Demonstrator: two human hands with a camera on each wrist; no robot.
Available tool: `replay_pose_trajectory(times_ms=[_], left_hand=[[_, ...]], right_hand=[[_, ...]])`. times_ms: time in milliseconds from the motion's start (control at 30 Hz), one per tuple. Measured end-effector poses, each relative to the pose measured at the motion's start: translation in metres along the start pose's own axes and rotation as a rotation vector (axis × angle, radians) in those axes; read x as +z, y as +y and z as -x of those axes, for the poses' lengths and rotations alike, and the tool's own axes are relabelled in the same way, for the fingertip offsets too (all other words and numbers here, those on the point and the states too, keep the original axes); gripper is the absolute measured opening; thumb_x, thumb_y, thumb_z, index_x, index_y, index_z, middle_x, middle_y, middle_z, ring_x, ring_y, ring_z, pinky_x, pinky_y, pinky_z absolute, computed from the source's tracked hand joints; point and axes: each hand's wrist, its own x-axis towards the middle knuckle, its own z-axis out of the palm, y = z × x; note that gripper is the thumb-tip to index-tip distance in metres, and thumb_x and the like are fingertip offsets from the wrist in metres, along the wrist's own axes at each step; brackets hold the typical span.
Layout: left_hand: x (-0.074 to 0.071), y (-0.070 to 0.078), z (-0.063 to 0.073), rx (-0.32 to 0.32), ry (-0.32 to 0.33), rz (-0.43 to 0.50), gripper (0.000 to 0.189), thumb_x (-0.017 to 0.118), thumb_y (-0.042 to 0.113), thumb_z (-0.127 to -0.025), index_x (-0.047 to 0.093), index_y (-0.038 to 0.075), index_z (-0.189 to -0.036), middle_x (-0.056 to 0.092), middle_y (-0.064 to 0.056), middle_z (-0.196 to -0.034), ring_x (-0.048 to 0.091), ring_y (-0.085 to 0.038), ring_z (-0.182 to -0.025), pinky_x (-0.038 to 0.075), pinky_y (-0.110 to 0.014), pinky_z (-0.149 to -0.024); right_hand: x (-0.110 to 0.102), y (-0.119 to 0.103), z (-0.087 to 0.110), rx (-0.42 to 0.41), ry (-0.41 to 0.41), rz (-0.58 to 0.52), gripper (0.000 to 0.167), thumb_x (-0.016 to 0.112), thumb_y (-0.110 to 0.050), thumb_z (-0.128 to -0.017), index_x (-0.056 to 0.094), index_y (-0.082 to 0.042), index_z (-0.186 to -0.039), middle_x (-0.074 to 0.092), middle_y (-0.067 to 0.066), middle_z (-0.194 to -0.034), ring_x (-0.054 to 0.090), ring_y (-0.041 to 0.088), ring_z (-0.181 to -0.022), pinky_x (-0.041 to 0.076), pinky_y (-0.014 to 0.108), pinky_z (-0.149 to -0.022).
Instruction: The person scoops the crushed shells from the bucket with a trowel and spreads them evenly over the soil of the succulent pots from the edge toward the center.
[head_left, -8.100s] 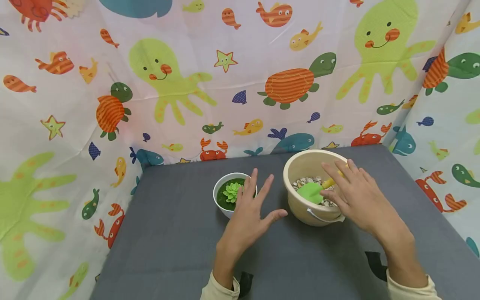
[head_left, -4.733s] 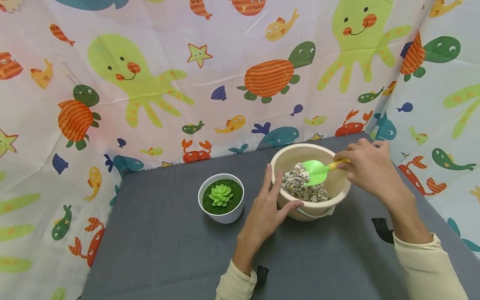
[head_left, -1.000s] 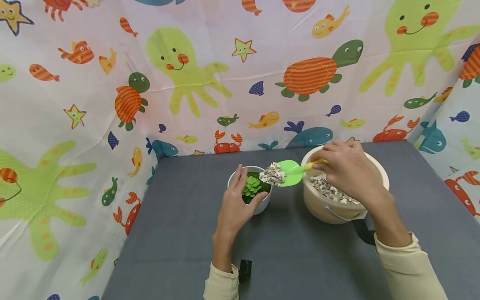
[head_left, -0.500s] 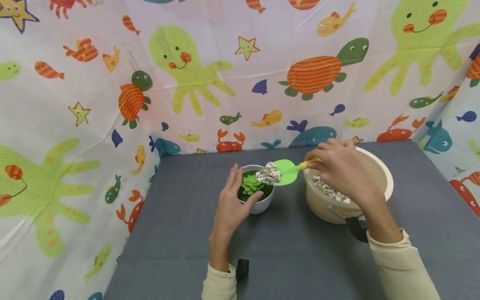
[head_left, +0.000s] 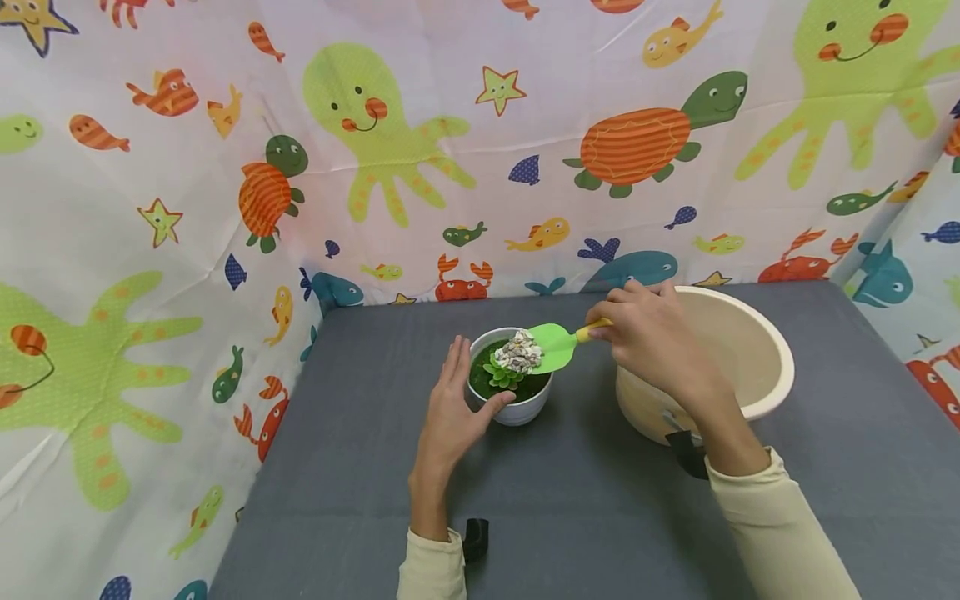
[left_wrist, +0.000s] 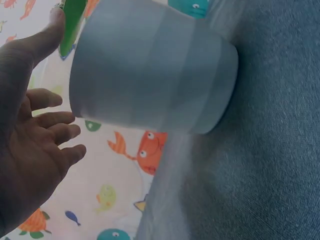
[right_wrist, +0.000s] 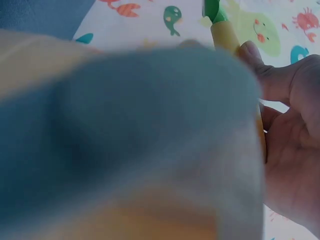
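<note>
R hand [head_left: 648, 343] pinches handle [head_left: 594, 331], holding scoop [head_left: 553, 347] over pot [head_left: 517, 414], approx level, prob. so shells [head_left: 519, 352] stay aboard above plant [head_left: 502, 377], w/ L hand [head_left: 454, 412] loose, not gripping, beside pot (contact unclear), prob. ready to steady it, bucket [head_left: 742, 346] nearby on R.

Smooth plastic trowel [head_left: 553, 347]; matt woven tablecloth [head_left: 345, 433]
</note>
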Motion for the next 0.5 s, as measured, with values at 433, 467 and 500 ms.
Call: replay_pose_trajectory(times_ms=[433,467,500], left_hand=[[-0.003,-0.026,-0.014,0.006,-0.082,0.165,0.132,0.08,0.078,-0.071,0.012,0.022,-0.169,0.016,-0.001,-0.177,0.021,-0.029,-0.164,0.029,-0.059,-0.128],[-0.003,-0.028,-0.016,0.014,-0.091,0.19,0.135,0.079,0.081,-0.068,0.01,0.023,-0.169,0.016,-0.001,-0.177,0.021,-0.028,-0.164,0.029,-0.058,-0.128],[-0.002,-0.03,-0.017,0.02,-0.1,0.209,0.138,0.078,0.083,-0.065,0.008,0.025,-0.169,0.016,0.001,-0.177,0.021,-0.027,-0.164,0.03,-0.056,-0.128]], right_hand=[[0.021,-0.018,-0.018,-0.055,-0.025,0.064,0.009,0.078,-0.011,-0.092,0.083,-0.012,-0.099,0.075,0.006,-0.092,0.059,0.026,-0.093,0.041,0.055,-0.094],[0.023,-0.02,-0.019,-0.06,-0.028,0.074,0.008,0.078,-0.011,-0.092,0.083,-0.012,-0.099,0.076,0.006,-0.091,0.06,0.026,-0.093,0.042,0.055,-0.095],[0.024,-0.022,-0.02,-0.067,-0.03,0.087,0.008,0.079,-0.011,-0.091,0.083,-0.012,-0.098,0.076,0.006,-0.091,0.06,0.026,-0.094,0.042,0.056,-0.095]])
